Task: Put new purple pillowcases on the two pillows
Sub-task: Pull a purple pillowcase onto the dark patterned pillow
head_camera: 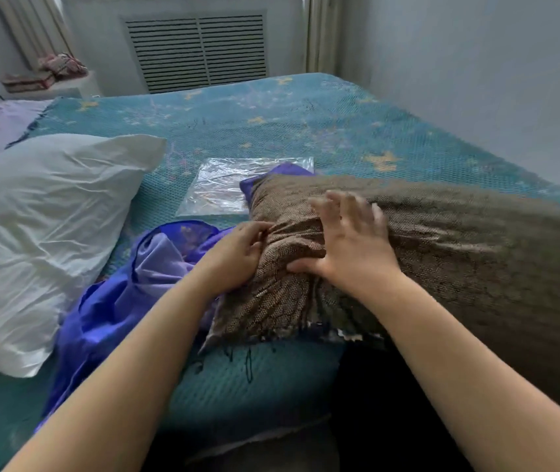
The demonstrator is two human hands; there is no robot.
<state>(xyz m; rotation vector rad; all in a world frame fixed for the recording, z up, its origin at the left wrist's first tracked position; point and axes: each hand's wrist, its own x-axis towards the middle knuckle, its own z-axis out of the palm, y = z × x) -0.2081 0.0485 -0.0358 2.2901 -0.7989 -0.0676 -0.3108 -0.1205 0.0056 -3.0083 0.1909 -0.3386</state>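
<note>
A brown patterned pillow lies across the bed's near right side. My left hand pinches a fold of its cover at the left end. My right hand rests flat on top of it with the fingers spread and blurred. A purple pillowcase lies crumpled beside the pillow's left end, under my left forearm. Another piece of purple fabric shows behind the pillow's far corner. A white pillow lies at the left.
A clear plastic bag lies flat on the teal bedspread behind the pillows. A wall vent and a ledge with folded cloths are at the back. A wall runs along the bed's right side.
</note>
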